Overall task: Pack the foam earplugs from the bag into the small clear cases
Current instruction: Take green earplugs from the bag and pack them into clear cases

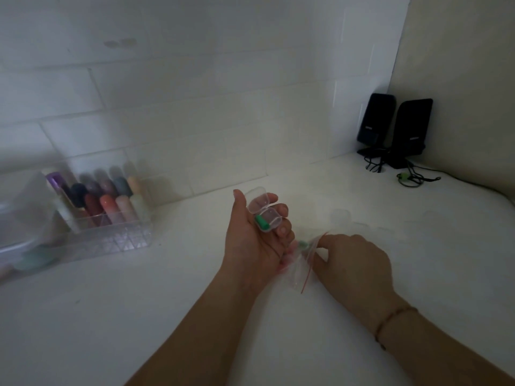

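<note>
At frame centre, the left hand [252, 240] cradles a hinged clear case [263, 215] holding a green foam earplug [261, 222], lid open, while the right hand [352, 260] pinches a crinkled plastic bag [302, 263].

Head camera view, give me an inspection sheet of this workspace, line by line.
Surface: white tabletop, dimly lit.
Job's things: open clear case holding a green earplug; clear zip bag with a red strip; more clear cases faint behind it.
Clutter: clear organizer of coloured tubes at the left.
Hands: left hand holds the case; right hand pinches the bag.
Cables: black cables trail from two black speakers.
Surroundings: white tiled wall.
</note>
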`<state>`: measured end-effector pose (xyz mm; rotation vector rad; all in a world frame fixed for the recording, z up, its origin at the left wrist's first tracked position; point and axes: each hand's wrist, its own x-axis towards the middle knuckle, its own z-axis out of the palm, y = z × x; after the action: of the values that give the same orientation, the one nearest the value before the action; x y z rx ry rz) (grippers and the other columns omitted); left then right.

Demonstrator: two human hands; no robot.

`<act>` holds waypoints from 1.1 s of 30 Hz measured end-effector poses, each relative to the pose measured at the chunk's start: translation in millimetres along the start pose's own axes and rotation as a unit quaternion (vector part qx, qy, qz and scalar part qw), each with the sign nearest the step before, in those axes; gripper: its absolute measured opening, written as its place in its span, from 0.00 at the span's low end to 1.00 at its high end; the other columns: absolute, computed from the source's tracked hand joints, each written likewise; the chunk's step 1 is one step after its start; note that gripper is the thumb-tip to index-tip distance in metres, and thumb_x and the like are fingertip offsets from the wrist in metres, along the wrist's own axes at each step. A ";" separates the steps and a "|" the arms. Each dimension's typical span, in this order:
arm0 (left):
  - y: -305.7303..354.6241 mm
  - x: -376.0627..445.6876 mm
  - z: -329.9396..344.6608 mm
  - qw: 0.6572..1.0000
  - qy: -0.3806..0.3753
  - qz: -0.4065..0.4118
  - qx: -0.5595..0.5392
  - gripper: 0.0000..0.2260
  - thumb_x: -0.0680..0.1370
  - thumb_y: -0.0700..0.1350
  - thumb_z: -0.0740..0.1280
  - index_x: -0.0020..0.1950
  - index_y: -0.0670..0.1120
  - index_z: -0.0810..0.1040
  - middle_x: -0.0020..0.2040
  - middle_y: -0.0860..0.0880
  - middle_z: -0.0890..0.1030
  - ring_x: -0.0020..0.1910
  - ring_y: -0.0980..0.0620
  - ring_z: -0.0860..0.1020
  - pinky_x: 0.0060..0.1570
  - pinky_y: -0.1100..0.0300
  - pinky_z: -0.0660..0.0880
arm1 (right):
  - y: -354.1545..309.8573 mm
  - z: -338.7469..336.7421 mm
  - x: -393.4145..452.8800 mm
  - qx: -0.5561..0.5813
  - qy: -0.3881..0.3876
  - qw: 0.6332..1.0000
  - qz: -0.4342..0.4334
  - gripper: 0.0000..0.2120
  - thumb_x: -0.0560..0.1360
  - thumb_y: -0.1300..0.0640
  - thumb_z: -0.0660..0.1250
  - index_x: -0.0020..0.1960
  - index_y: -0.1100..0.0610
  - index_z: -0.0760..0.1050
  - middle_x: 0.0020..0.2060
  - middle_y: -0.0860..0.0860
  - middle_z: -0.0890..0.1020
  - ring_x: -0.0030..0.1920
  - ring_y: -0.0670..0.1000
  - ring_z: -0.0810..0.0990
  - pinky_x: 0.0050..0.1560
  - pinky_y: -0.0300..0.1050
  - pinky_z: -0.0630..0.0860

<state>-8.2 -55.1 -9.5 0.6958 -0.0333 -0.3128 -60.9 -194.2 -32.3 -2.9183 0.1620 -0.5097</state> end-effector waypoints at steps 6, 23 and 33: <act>1.4 -1.3 2.9 1.000 0.004 -0.004 0.010 0.24 0.80 0.63 0.53 0.46 0.43 0.73 0.34 0.45 0.74 0.23 0.51 0.68 0.28 0.63 0.64 | 7.0 -5.0 1.4 0.029 0.023 0.999 0.018 0.14 0.75 0.36 0.59 0.53 0.39 0.78 0.43 0.42 0.83 0.48 0.47 0.80 0.40 0.40 0.68; 2.1 -0.7 5.3 0.998 -0.027 -0.040 0.042 0.25 0.80 0.64 0.54 0.44 0.43 0.76 0.36 0.43 0.77 0.27 0.48 0.72 0.32 0.59 0.68 | 19.6 -69.7 -6.1 0.291 0.046 0.956 -0.003 0.06 0.68 0.46 0.68 0.35 0.45 0.78 0.28 0.41 0.81 0.28 0.43 0.78 0.28 0.36 0.72; -9.0 -9.7 10.3 0.990 -0.093 -0.045 0.099 0.25 0.74 0.64 0.58 0.46 0.42 0.79 0.43 0.44 0.75 0.38 0.48 0.74 0.42 0.55 0.72 | 4.9 -49.0 -11.2 0.508 0.125 0.851 -0.040 0.11 0.67 0.62 0.76 0.42 0.48 0.79 0.34 0.48 0.83 0.33 0.49 0.81 0.26 0.42 0.76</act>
<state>-21.3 -65.2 -6.6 0.8655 -0.2129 -0.4636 -88.6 -204.9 8.4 -1.8177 -0.1634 -0.7055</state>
